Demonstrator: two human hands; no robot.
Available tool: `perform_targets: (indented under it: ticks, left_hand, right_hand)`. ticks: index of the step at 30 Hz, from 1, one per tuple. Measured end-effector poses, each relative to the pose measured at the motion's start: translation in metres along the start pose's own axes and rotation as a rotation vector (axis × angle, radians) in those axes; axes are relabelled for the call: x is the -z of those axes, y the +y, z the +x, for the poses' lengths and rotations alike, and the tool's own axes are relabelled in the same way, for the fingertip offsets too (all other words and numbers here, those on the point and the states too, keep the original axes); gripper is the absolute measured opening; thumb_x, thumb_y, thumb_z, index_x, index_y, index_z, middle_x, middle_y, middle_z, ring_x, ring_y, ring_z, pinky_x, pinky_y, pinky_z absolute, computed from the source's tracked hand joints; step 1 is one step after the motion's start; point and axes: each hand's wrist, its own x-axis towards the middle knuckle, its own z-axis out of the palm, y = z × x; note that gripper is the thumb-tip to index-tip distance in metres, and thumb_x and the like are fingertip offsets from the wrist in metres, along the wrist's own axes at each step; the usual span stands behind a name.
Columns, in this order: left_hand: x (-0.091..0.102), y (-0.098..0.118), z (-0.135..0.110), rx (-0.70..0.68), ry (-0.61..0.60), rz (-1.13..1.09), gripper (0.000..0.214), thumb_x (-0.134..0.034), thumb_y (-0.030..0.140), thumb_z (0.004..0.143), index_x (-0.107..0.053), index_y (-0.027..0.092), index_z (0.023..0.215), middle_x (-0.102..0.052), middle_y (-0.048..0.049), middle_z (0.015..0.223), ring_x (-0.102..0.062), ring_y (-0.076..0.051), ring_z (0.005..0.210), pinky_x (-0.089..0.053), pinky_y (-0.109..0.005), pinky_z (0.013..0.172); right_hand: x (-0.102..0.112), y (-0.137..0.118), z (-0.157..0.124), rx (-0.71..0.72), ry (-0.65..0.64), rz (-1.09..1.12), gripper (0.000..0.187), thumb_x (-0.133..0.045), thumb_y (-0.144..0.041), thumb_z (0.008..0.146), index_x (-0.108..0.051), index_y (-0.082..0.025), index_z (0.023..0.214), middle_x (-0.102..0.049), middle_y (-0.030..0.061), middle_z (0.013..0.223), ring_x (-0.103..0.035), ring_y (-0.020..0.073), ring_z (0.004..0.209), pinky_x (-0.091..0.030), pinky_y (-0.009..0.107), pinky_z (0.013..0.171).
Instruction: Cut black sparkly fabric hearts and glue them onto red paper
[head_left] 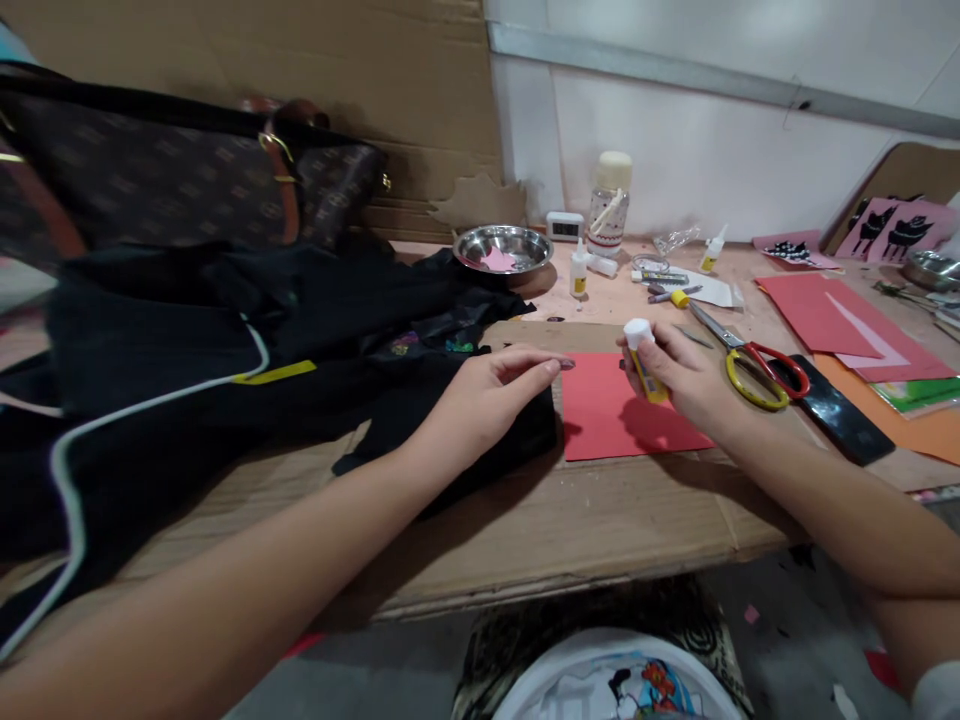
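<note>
Left hand (506, 385) and right hand (679, 375) above red paper (600, 425).
The left pinches a small dark piece (568, 364) near the paper's left edge; the right grips a glue stick (639, 334). Scissors (739, 355) and a phone (847, 415) lie rightward on the desk (570, 530), black cloth (165, 430) leftward.

Left hand (510, 388) and right hand (686, 378): bare, slim-fingered. Left forearm (300, 550) and right forearm (832, 500): uncovered, tapering toward the hands. Sleeve (939, 692): whitish, partly visible, well behind the right hand.
</note>
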Motion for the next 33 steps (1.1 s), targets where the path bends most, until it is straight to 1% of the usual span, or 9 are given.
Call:
perform_targets:
  ticks: [3, 7, 14, 18, 22, 25, 29, 31, 33]
  left_hand:
    - [-0.004, -0.003, 0.002, 0.13, 0.001, -0.182, 0.04, -0.077, 0.054, 0.075, -0.081, 0.021, 0.096, -0.08, -0.0087, 0.109, -0.066, -0.03, 0.115, -0.045, -0.041, 0.108]
    - [-0.006, -0.006, 0.003, 0.226, -0.027, -0.322, 0.048, -0.082, 0.058, 0.069, -0.082, 0.021, 0.099, -0.078, -0.0111, 0.117, -0.065, -0.031, 0.118, -0.044, -0.043, 0.109]
    - [-0.01, -0.014, 0.006, 0.393, -0.105, -0.406, 0.055, -0.086, 0.055, 0.063, -0.08, 0.018, 0.104, -0.079, -0.0109, 0.105, -0.071, -0.023, 0.092, -0.052, -0.039, 0.095]
    - [-0.012, -0.013, 0.006, 0.446, -0.135, -0.439, 0.054, -0.089, 0.051, 0.062, -0.079, 0.016, 0.102, -0.079, -0.0108, 0.098, -0.073, -0.025, 0.093, -0.054, -0.039, 0.093]
    - [-0.011, -0.009, 0.006, 0.479, -0.143, -0.451, 0.053, -0.089, 0.049, 0.062, -0.078, 0.015, 0.101, -0.079, -0.0113, 0.099, -0.073, -0.028, 0.101, -0.055, -0.041, 0.094]
    - [-0.01, -0.003, 0.008, 0.504, -0.196, -0.424, 0.049, -0.088, 0.046, 0.065, -0.078, 0.016, 0.101, -0.08, -0.0106, 0.101, -0.073, -0.028, 0.103, -0.055, -0.04, 0.097]
    - [-0.008, 0.008, 0.02, 0.469, -0.33, -0.371, 0.046, -0.086, 0.046, 0.068, -0.078, 0.019, 0.105, -0.08, -0.009, 0.106, -0.072, -0.028, 0.109, -0.053, -0.041, 0.102]
    - [-0.008, 0.012, 0.028, 0.423, -0.383, -0.353, 0.045, -0.084, 0.046, 0.071, -0.077, 0.02, 0.107, -0.08, -0.0089, 0.109, -0.071, -0.028, 0.112, -0.052, -0.042, 0.104]
    - [-0.01, 0.015, 0.036, 0.371, -0.424, -0.336, 0.043, -0.081, 0.046, 0.075, -0.077, 0.02, 0.11, -0.079, -0.0093, 0.112, -0.071, -0.028, 0.113, -0.052, -0.043, 0.104]
  right_hand:
    - [0.017, 0.004, 0.01, 0.04, 0.073, -0.16, 0.047, -0.065, -0.067, 0.088, -0.061, -0.023, 0.101, -0.055, -0.001, 0.079, -0.052, 0.0133, 0.067, -0.047, 0.027, 0.06]
    - [0.041, 0.01, 0.027, 0.035, 0.189, -0.312, 0.032, -0.074, -0.05, 0.084, -0.067, -0.023, 0.1, -0.062, 0.0024, 0.088, -0.058, 0.0166, 0.077, -0.052, 0.033, 0.073]
    - [0.077, 0.027, 0.094, 0.004, 0.367, -0.486, 0.024, -0.069, -0.031, 0.081, -0.068, -0.018, 0.101, -0.069, 0.0039, 0.089, -0.063, 0.0191, 0.084, -0.053, 0.037, 0.082]
    - [0.084, 0.042, 0.132, -0.008, 0.401, -0.554, 0.02, -0.065, -0.026, 0.082, -0.068, -0.019, 0.1, -0.069, 0.0039, 0.089, -0.061, 0.0195, 0.084, -0.052, 0.037, 0.081]
    - [0.082, 0.058, 0.149, -0.057, 0.376, -0.607, 0.011, -0.068, -0.022, 0.081, -0.067, -0.017, 0.091, -0.07, 0.005, 0.087, -0.061, 0.0194, 0.081, -0.05, 0.036, 0.083]
    - [0.086, 0.064, 0.151, -0.103, 0.351, -0.621, 0.02, -0.069, -0.024, 0.082, -0.068, -0.017, 0.101, -0.071, 0.0068, 0.092, -0.061, 0.0198, 0.082, -0.05, 0.036, 0.082]
    - [0.094, 0.046, 0.128, -0.124, 0.362, -0.618, 0.053, -0.074, -0.026, 0.081, -0.059, -0.018, 0.131, -0.069, 0.0106, 0.112, -0.063, 0.0204, 0.086, -0.053, 0.038, 0.082]
    - [0.09, 0.025, 0.102, -0.01, 0.384, -0.608, 0.041, -0.071, -0.027, 0.086, -0.063, -0.018, 0.125, -0.07, 0.0103, 0.108, -0.065, 0.0211, 0.089, -0.054, 0.039, 0.083]
    - [0.078, 0.001, 0.071, 0.105, 0.274, -0.613, 0.014, -0.066, -0.028, 0.092, -0.072, -0.021, 0.103, -0.073, 0.007, 0.099, -0.067, 0.0211, 0.09, -0.055, 0.039, 0.085]
